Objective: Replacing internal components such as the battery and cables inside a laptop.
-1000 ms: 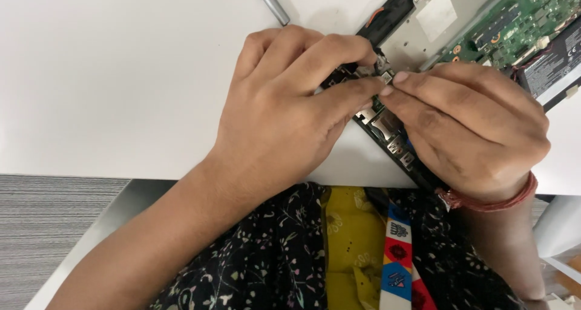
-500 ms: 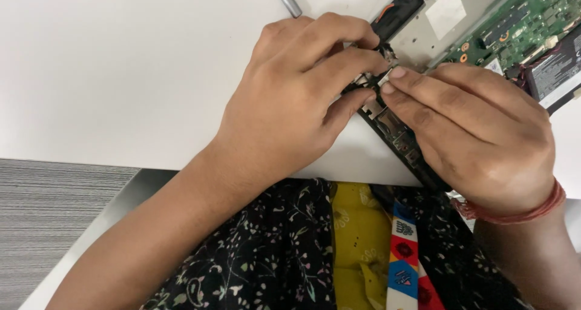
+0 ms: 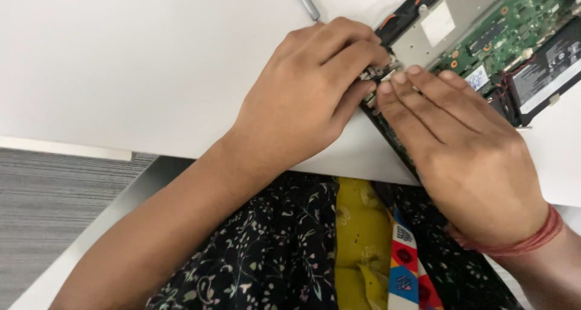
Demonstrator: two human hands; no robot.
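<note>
An opened laptop [image 3: 484,38] lies bottom up on the white table [image 3: 133,68], its green circuit board and black battery exposed. My left hand [image 3: 308,98] curls over the laptop's near corner, its fingertips pinching a small metal part [image 3: 376,74] there. My right hand [image 3: 466,153] lies flatter across the laptop's front edge, with its fingertips pressed against the same corner, touching the left fingers. The metal part is mostly hidden by the fingers.
A silver screwdriver shaft [image 3: 302,0] lies on the table just beyond my left hand. The table's front edge runs below my wrists, with grey carpet [image 3: 48,213] at lower left. A coloured lanyard [image 3: 405,267] hangs over my dark floral clothing.
My right hand's fingers have straightened and flattened over the laptop's edge. The view has shifted, so hands and laptop sit a little higher and further right.
</note>
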